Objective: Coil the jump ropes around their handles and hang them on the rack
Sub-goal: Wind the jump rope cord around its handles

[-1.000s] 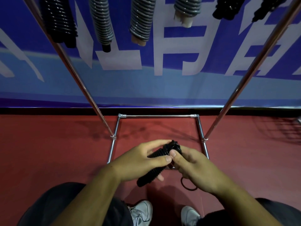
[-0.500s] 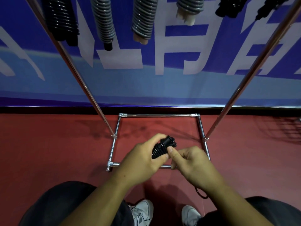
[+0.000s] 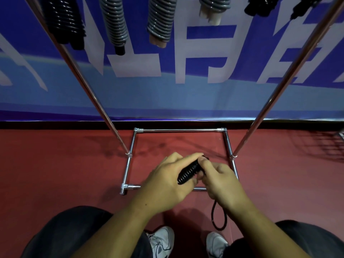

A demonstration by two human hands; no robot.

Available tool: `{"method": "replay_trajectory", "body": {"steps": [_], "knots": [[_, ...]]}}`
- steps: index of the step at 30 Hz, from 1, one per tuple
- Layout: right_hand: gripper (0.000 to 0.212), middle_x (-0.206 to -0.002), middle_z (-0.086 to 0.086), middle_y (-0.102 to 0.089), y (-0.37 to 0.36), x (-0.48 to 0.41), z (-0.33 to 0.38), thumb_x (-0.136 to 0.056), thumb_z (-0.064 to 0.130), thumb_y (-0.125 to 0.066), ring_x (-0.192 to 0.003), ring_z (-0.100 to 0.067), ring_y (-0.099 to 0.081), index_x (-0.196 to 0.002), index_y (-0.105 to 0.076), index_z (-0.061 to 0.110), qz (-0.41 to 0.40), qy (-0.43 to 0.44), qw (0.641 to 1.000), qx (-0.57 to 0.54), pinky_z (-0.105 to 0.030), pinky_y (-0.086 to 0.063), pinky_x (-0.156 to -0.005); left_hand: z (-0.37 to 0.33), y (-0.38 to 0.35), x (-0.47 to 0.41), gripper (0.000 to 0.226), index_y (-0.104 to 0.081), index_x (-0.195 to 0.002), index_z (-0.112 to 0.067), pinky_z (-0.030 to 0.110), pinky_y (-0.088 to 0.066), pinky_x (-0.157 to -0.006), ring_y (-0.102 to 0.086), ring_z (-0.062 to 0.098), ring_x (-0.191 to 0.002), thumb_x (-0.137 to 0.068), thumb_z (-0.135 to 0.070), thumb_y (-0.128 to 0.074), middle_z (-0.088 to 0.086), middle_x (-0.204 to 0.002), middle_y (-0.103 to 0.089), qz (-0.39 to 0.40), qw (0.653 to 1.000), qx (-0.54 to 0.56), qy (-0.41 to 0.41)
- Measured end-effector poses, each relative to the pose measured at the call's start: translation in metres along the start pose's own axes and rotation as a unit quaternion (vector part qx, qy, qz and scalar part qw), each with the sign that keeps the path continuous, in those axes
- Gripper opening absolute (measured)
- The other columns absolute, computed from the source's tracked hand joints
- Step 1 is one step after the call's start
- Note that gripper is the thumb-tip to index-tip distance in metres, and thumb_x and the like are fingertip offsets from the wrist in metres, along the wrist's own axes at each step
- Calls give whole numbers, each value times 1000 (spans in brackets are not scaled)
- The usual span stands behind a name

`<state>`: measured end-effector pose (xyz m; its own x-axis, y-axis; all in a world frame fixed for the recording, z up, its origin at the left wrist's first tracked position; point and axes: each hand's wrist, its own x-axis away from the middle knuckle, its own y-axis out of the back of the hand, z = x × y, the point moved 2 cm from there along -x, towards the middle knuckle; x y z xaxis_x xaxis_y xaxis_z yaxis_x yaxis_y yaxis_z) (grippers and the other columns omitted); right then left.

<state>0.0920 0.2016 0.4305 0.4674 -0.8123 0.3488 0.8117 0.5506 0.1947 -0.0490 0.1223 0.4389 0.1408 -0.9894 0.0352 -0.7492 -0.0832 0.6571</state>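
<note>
Red floor [image 3: 55, 174], ribbed black jump rope [image 3: 187, 173]

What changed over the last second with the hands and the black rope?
The left hand has closed over more of the coiled black rope, so its lower end, which stuck out below the palm, is now hidden. The right hand still pinches the top end; the loose loop beneath it hangs longer. The rack and the hung ropes are unchanged.

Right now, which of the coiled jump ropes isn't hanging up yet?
The black coiled rope gripped between the left hand and right hand; the other coils hang overhead.
</note>
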Motion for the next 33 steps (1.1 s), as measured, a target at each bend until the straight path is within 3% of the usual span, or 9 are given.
{"method": "replay_trajectory", "body": {"steps": [3,6,10,14,16,20,23,29,33], "knots": [[43,-53,12,-50,5,5,7,-103,34,-51,-51,-6,-43,-63,-59,20,3,58,997,41,-29,-37,-57,3,0,-2,55,-49,-142,-53,21,-51,-88,-64,0,-100,-93,-35,-67,-17,-114,-59,22,988,144,55],[37,-67,16,-62,8,11,16,-103,17,-48,-67,-2,-55,-74,-66,32,59,130,987,73,-19,-46,-68,4,6,-6,49,-47,-145,-48,31,-55,-72,-69,9,-78,-98,-43,-61,-14,-92,-71,53,964,231,120],[25,-85,-5,-71,12,13,18,-100,20,-44,-86,-27,-67,-90,-67,18,136,152,976,76,-45,-55,-85,-3,5,0,49,-50,-145,-46,35,-56,-71,-77,33,-88,-97,-35,-59,-1,-116,-74,144,920,333,151],[53,-57,18,-56,15,17,24,-108,9,-41,-56,3,-53,-68,-65,33,157,130,979,25,-10,-42,-58,-8,15,1,27,-61,-130,-38,31,-55,-63,-75,28,-76,-105,-28,-59,-3,-102,-75,129,941,300,95],[51,-54,17,-47,14,14,21,-108,16,-43,-51,1,-42,-66,-62,37,154,145,976,51,-11,-35,-54,-8,18,0,22,-63,-122,-39,37,-58,-65,-75,26,-74,-104,-27,-61,-6,-95,-73,92,963,242,71],[42,-58,7,-40,11,8,11,-106,38,-49,-51,-9,-32,-68,-53,18,121,121,982,81,-28,-29,-50,-8,12,3,22,-59,-117,-41,48,-57,-79,-70,20,-78,-100,-27,-63,-5,-93,-70,51,989,135,35],[47,-60,3,-38,11,7,14,-102,46,-51,-50,-10,-29,-68,-50,15,131,131,981,51,-24,-27,-47,-12,10,6,14,-57,-117,-41,48,-57,-79,-70,21,-78,-103,-39,-56,-2,-92,-70,41,986,157,44],[34,-49,15,-50,8,17,31,-106,12,-48,-43,2,-44,-76,-62,20,168,181,969,-21,-10,-36,-49,-20,13,4,17,-61,-115,-35,28,-50,-59,-67,18,-65,-109,-32,-44,0,-76,-69,4,967,240,87],[24,-49,17,-48,1,17,26,-104,24,-50,-45,-3,-30,-85,-64,27,146,185,970,-55,-23,-28,-46,-23,11,0,31,-65,-115,-32,28,-48,-51,-64,25,-60,-111,-20,-37,4,-70,-67,-9,949,299,94]]}}
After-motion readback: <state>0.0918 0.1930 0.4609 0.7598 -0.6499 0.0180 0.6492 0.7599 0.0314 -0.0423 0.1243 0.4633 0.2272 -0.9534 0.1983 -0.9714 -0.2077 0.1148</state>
